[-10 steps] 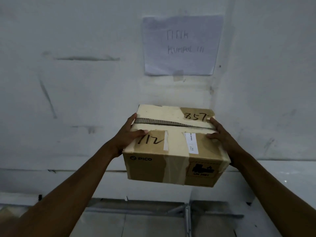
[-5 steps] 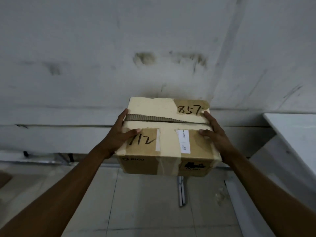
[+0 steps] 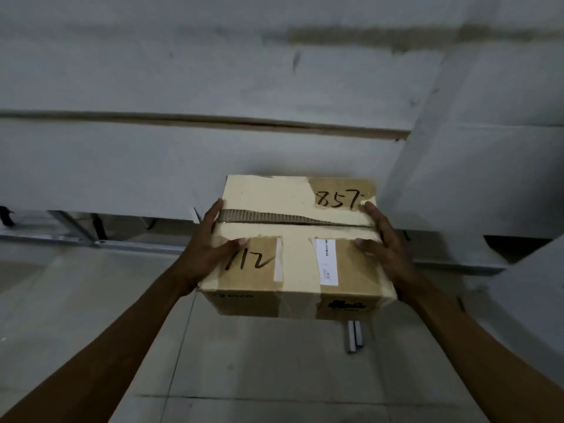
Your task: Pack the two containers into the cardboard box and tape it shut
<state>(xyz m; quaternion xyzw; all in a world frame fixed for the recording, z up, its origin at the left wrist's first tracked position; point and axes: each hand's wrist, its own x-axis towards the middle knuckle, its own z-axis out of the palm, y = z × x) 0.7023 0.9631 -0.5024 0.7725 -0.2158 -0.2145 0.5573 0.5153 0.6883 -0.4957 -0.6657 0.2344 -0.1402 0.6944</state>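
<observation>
A closed cardboard box point(image 3: 296, 264) hangs in the air between my hands, above the tiled floor. Its top flaps meet along a torn corrugated seam, and "857" and "712" are written on it in black marker beside a white label. My left hand point(image 3: 206, 248) grips the box's left side with the thumb lying on the top flap. My right hand point(image 3: 384, 245) grips the right side, thumb also on top. The two containers are not visible; the box's inside is hidden.
A grey wall point(image 3: 213, 87) faces me, with metal frame legs point(image 3: 76, 236) along its base at the left. A white table edge point(image 3: 543, 297) juts in at the right. A small grey bar point(image 3: 355, 335) lies on the tiled floor point(image 3: 244, 361) under the box.
My view has tilted down: the paper sheet on the wall is out of frame and more floor shows. Both hands keep the same hold while the box sits lower against the wall.
</observation>
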